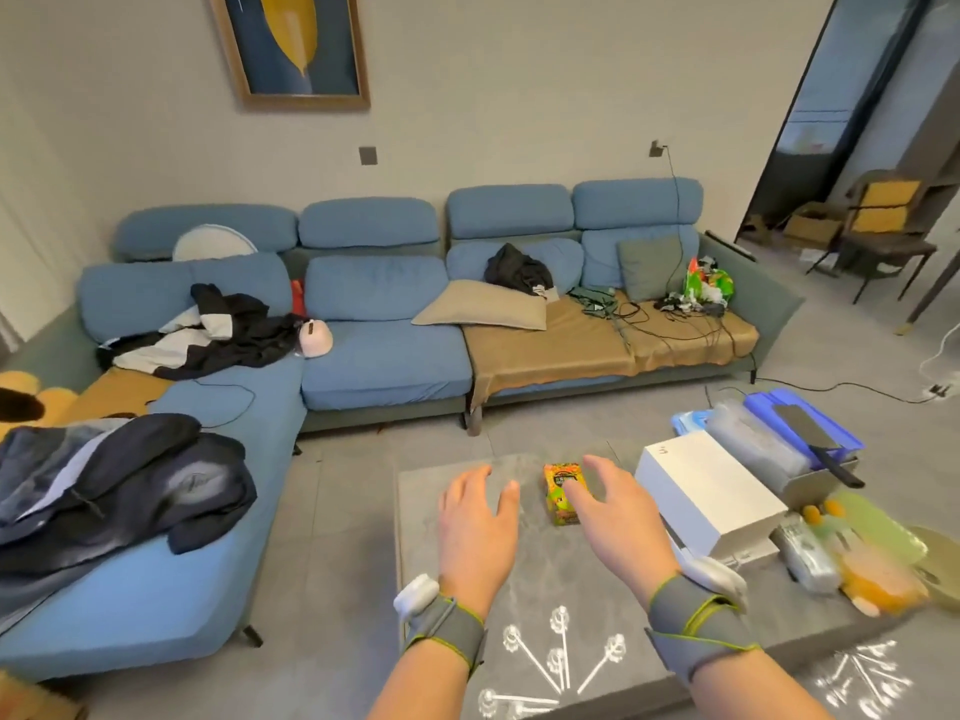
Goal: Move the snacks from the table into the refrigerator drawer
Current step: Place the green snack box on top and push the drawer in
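Reaching over the grey stone-look table [519,589], both hands hover with fingers spread, grasping nothing. Left hand [475,532] sits palm-down, left of the small yellow-green snack box [562,493]. Right hand [618,517] is just beside the box, thumb overlapping its right edge; contact unclear. Box lies flat mid-table, white rectangular carton [709,493] to its right.

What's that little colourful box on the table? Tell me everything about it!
The snack box is small, like printed cardboard, mostly yellow and green with orange at its top. It lies flat on the grey table, left of a white box. The right hand, fingers spread, covers its right edge; whether it touches is unclear.
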`<state>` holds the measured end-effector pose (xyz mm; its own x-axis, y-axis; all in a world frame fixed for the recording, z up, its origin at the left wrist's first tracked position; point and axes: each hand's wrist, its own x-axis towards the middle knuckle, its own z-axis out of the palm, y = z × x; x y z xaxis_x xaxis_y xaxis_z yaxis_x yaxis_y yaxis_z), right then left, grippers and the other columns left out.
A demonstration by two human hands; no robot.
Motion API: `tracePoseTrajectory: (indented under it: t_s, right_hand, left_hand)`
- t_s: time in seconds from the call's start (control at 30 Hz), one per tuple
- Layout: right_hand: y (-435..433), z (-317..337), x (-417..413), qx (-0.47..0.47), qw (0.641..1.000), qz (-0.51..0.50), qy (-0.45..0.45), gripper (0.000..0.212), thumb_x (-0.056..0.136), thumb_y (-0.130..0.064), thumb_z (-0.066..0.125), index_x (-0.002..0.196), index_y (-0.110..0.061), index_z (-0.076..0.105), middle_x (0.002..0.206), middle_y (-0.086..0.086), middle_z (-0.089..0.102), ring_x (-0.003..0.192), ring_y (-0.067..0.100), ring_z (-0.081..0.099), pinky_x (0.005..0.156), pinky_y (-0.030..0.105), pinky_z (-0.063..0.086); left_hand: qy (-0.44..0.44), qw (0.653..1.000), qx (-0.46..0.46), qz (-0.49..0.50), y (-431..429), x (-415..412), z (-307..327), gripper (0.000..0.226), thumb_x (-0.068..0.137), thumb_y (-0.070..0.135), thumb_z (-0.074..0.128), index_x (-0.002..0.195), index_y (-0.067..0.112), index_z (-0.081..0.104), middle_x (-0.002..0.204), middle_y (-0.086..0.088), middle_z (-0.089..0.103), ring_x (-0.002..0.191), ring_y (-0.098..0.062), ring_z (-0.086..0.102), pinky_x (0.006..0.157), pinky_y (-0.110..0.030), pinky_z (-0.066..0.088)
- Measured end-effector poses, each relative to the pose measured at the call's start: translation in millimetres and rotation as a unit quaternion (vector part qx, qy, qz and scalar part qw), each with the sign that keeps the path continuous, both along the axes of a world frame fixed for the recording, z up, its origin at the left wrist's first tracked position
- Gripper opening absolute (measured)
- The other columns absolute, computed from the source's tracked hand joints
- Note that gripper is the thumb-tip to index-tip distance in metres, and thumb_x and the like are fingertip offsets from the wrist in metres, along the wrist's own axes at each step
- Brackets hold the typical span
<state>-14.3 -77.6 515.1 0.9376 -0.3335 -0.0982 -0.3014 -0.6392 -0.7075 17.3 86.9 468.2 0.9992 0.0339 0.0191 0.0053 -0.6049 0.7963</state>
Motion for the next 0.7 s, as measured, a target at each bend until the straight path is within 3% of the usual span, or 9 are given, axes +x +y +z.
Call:
tracePoseTrajectory:
  t_s: [0.3,0.7]
  right_hand:
    - [-58,-34,89,0.031,0.999,-0.024,0.015,0.05,0.099,-0.04,0.058,0.146,-0.024,0.054,0.146,0.01,0.058,0.136,0.031,0.05,0.109,0.037,0.038]
    - [-184,-95,243,0.069,0.993,0.041,0.089,0.05,0.101,-0.039,0.057,0.148,-0.022,0.053,0.146,0.013,0.057,0.135,0.034,0.05,0.107,0.037,0.039]
  left_hand:
    - [0.04,0.998,0.032,-0.026,-59,88,-35,0.051,0.103,0.047,0.053,0.146,0.02,0.053,0.149,-0.002,0.053,0.141,-0.023,0.042,0.119,-0.034,0.029]
    - [0.129,0.989,0.061,0.036,-179,212,-84,0.051,0.103,0.045,0.055,0.146,0.018,0.054,0.15,-0.005,0.052,0.142,-0.024,0.043,0.118,-0.031,0.029]
